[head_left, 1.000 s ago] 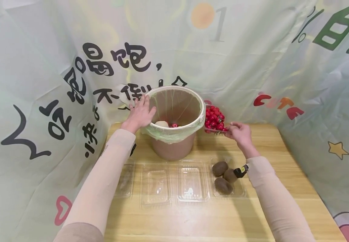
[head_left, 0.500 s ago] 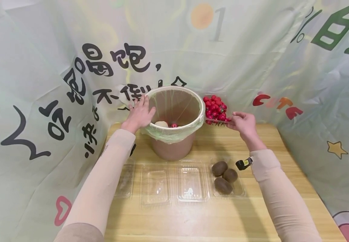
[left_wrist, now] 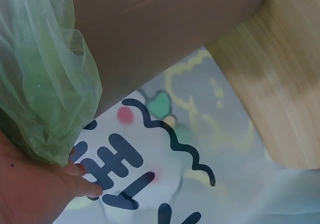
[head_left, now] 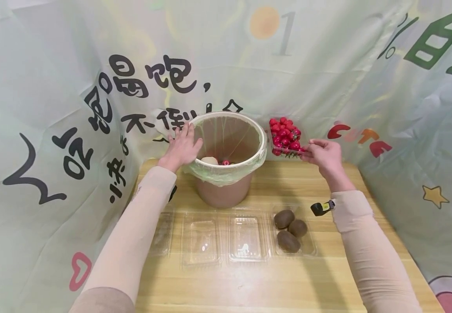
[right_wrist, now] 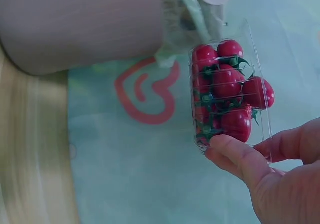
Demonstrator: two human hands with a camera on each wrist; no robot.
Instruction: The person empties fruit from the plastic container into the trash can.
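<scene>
Many tomatoes (right_wrist: pixel 227 81); right hand (head_left: pixel 325 155) grips their box (right_wrist: pixel 261 129); left hand (head_left: pixel 180 148), fingers extended, rests on the bin (head_left: pixel 223 191)

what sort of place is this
Probably an indoor tabletop booth set up for staged work: printed cloth hangs on three sides of a wooden table, which bears a lined bin.

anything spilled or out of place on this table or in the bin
Nothing looks spilled on the table. The odd spot is the bin: a small red thing and a pale round thing lie inside, possibly food, which seems misplaced there.
</scene>
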